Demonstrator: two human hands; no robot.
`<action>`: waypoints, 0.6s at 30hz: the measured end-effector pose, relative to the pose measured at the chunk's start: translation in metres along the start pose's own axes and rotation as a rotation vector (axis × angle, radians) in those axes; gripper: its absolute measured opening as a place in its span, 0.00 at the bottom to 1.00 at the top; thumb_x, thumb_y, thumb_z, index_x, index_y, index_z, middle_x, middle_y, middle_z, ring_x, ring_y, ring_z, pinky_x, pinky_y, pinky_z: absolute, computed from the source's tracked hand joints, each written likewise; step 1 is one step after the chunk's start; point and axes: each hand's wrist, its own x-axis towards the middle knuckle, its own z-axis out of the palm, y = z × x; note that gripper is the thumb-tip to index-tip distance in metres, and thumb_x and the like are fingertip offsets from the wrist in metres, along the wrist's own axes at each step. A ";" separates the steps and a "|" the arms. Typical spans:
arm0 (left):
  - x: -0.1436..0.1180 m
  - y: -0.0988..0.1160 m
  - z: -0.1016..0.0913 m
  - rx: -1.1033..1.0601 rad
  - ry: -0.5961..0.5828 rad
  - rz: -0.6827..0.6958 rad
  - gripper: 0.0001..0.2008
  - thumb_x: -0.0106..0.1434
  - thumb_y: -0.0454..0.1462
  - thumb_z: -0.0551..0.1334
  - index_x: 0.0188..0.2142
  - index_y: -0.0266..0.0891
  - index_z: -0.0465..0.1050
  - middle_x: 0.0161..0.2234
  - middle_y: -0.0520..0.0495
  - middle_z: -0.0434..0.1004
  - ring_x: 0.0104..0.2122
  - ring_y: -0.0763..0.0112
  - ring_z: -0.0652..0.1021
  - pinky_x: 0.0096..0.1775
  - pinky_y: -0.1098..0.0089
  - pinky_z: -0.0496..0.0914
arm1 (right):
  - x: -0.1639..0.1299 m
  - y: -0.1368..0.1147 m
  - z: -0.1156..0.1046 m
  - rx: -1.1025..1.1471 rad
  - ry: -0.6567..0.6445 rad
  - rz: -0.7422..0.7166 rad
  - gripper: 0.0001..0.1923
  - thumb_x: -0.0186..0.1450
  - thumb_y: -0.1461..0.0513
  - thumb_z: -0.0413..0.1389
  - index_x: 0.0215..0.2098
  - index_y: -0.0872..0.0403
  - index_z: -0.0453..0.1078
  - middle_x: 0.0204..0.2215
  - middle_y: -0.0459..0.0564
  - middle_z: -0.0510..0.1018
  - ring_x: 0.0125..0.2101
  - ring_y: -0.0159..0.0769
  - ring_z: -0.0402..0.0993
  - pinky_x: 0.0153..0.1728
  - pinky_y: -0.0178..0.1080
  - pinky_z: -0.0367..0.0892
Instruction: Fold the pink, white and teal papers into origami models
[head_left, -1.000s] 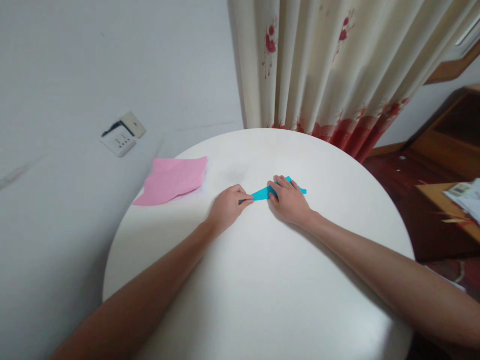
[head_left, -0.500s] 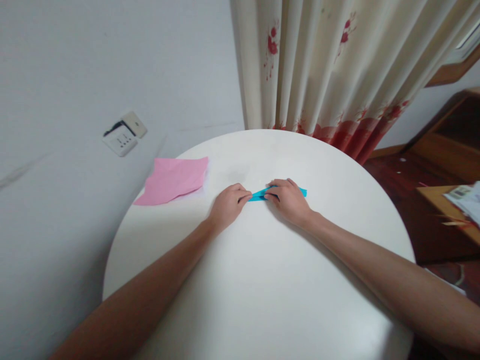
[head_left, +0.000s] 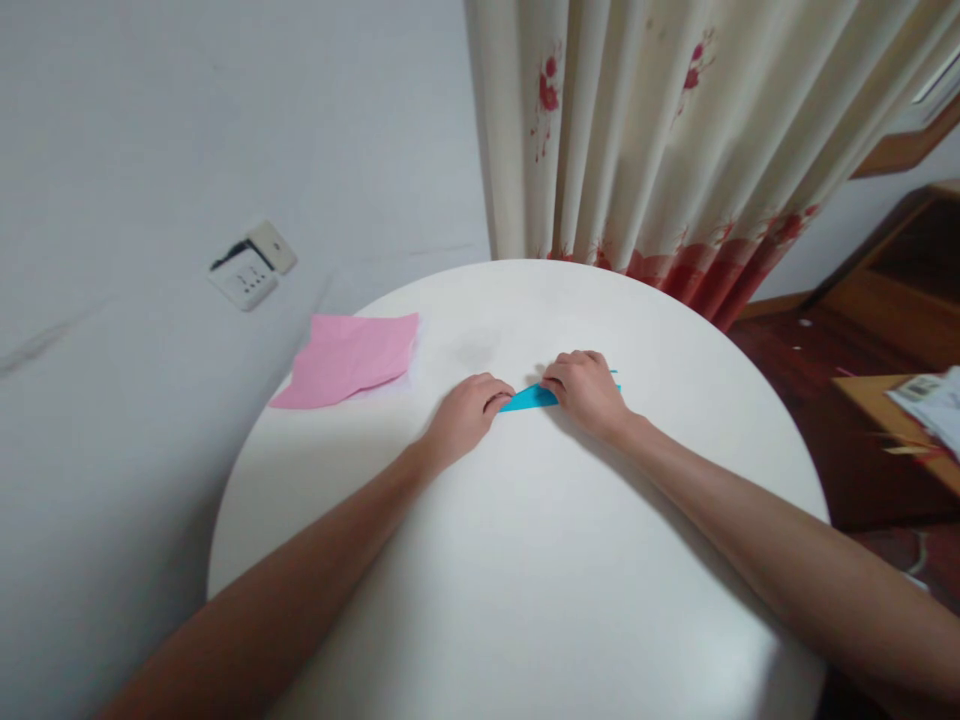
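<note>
Our left hand [head_left: 466, 410] and right hand [head_left: 586, 390], fingers curled, press folded blue paper [head_left: 529, 399] flat mid-desk [head_left: 525, 580]; pink paper [head_left: 346, 357] at desk's far left edge.

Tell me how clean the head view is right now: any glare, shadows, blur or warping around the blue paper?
Head view: soft, even light, with mild sheen on the white table near the front edge; faint shadows under both forearms; blue paper sharp between left hand and right hand; wide-angle warping bends the wall and curtain edges.
</note>
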 end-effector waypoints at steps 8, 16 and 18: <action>-0.002 -0.001 0.000 -0.041 0.002 -0.067 0.13 0.68 0.36 0.59 0.48 0.47 0.80 0.36 0.50 0.76 0.35 0.70 0.76 0.38 0.70 0.68 | -0.001 0.018 0.012 -0.003 0.223 0.148 0.17 0.69 0.57 0.52 0.53 0.52 0.73 0.55 0.59 0.71 0.60 0.52 0.59 0.63 0.68 0.38; -0.004 -0.002 0.002 0.073 -0.033 -0.037 0.16 0.69 0.33 0.56 0.49 0.52 0.79 0.37 0.51 0.73 0.34 0.72 0.74 0.37 0.72 0.67 | -0.015 -0.020 0.011 -0.050 0.131 0.040 0.22 0.72 0.61 0.45 0.61 0.59 0.65 0.65 0.63 0.62 0.69 0.54 0.46 0.65 0.62 0.42; -0.004 -0.003 0.002 0.091 -0.032 -0.020 0.17 0.70 0.33 0.56 0.50 0.51 0.79 0.37 0.51 0.73 0.35 0.71 0.75 0.39 0.72 0.68 | -0.026 -0.032 0.015 -0.013 0.015 -0.045 0.25 0.73 0.61 0.43 0.65 0.64 0.60 0.67 0.65 0.60 0.69 0.52 0.47 0.66 0.57 0.46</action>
